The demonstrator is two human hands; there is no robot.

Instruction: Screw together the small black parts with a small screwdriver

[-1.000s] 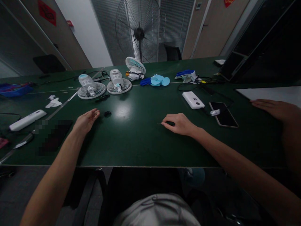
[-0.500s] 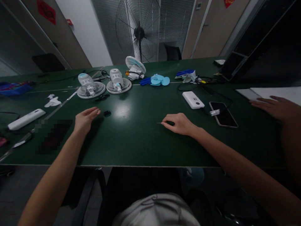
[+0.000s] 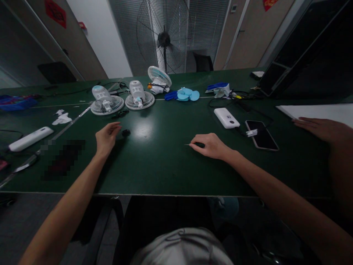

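Observation:
My right hand [image 3: 211, 145] rests on the green tabletop, its fingers closed round a small screwdriver [image 3: 201, 145] with a black handle. The thin metal shaft points left. To the left, my left hand [image 3: 106, 137] hovers over the table with loosely bent fingers and nothing visible in them. Just right of its fingertips lies a small black part [image 3: 126, 133], apart from the hand; its kind is too small to make out. Behind it are more dark pieces [image 3: 120, 113], beside two white fan units [image 3: 107, 105] lying face down.
A third small fan [image 3: 159, 79], light blue fan blades [image 3: 188, 94] and blue-white gloves [image 3: 218, 89] stand further back. Right of my right hand are a white power bank [image 3: 226, 118] and a phone [image 3: 261, 136]. Another person's hand [image 3: 322, 129] lies on white sheets [image 3: 317, 110].
My left hand has moved a little right and up toward the small black part, its fingers bending more. My right hand and the screwdriver have stayed still.

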